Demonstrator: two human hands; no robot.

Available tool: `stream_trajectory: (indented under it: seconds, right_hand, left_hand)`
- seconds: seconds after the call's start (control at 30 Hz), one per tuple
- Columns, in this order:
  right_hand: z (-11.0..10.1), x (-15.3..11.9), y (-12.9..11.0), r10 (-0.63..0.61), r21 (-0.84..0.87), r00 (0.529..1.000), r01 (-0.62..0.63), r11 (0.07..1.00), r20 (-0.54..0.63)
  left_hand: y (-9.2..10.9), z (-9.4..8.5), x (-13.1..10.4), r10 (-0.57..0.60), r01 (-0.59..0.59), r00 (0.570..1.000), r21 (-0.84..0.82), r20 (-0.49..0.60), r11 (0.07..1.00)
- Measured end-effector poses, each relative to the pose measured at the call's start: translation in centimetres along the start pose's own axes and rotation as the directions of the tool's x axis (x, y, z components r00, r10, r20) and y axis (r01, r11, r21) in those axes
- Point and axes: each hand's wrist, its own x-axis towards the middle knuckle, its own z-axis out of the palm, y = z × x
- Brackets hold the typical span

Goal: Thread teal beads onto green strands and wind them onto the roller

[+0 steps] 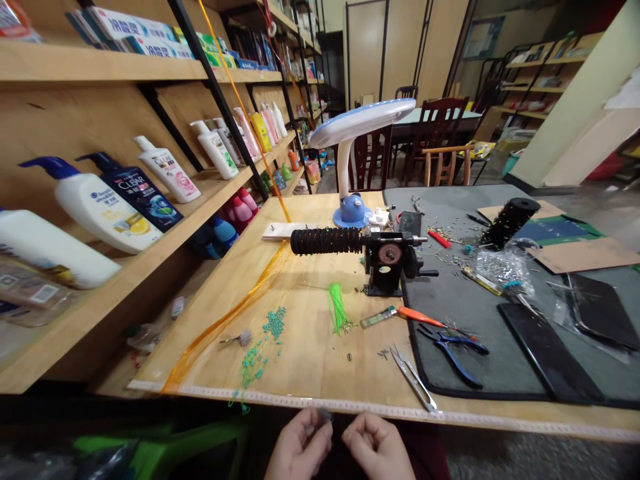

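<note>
Down at the left, bottles (100,207) line the wooden shelves, and orange strands (235,313) run down from above across the table (310,360) to its near edge. Just right of them lie scattered teal beads (260,347), then a tuft of green threads (337,307). Behind stand a black winding device (385,260) with a dark coil on its spindle and a blue desk lamp (355,140). Further right, snips (413,377) lie at the mat's edge, with blue pliers (450,347) and an orange-handled tool (410,317) on the grey mat (480,373). Judging by the loose beads and unused threads, the beadwork seems only partly done, with most material yet to be worked. Below the table's edge, the left hand (299,447) is curled, its fingertips pinching a small dark piece (324,416) that pokes up just above them; what it is cannot be told. The right hand (377,447) sits just beside it, fingers curled inward and narrow, apparently holding nothing visible, close to the piece but not touching it.
</note>
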Motion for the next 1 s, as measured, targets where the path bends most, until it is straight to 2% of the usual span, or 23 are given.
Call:
stream_trajectory:
  seconds: [0.2, 0.27, 0.33, 0.47, 0.63, 0.77, 1.0]
  right_hand:
    - [0.5, -0.2, -0.7, -0.004, 0.013, 0.999, 0.005, 1.000, -0.050]
    - [0.8, -0.2, -0.8, -0.005, 0.015, 0.998, 0.006, 1.000, -0.056]
    - [0.9, -0.2, -0.8, -0.003, 0.015, 0.999, 0.004, 1.000, -0.051]
    - [0.9, -0.1, -0.6, -0.014, 0.027, 0.999, 0.015, 1.000, -0.030]
    - [0.8, -0.1, -0.4, -0.010, 0.041, 1.000, 0.010, 0.999, 0.000]
    - [0.8, -0.1, -0.5, -0.006, 0.036, 1.000, 0.006, 0.999, 0.017]
    - [0.7, 0.0, -0.4, 0.018, 0.114, 0.999, -0.023, 0.993, 0.041]
  left_hand:
    - [-0.6, -0.1, 0.4, -0.028, 0.029, 0.999, -0.032, 0.031, 0.999]
    - [-1.3, -0.3, 0.6, 0.037, -0.037, 0.999, -0.006, 0.001, 0.999]
    - [-2.1, -0.5, 0.8, 0.153, -0.150, 0.987, 0.048, -0.055, 0.988]
    - [-3.5, -0.9, 1.2, 0.321, -0.300, 0.940, 0.171, -0.115, 0.939]
    - [-3.8, -1.1, 1.3, 0.413, -0.360, 0.900, 0.295, -0.142, 0.885]
    - [-3.6, -1.1, 1.2, 0.497, -0.402, 0.858, 0.431, -0.130, 0.808]
    - [-3.1, -1.2, 0.7, 0.692, -0.504, 0.720, 0.644, -0.055, 0.576]
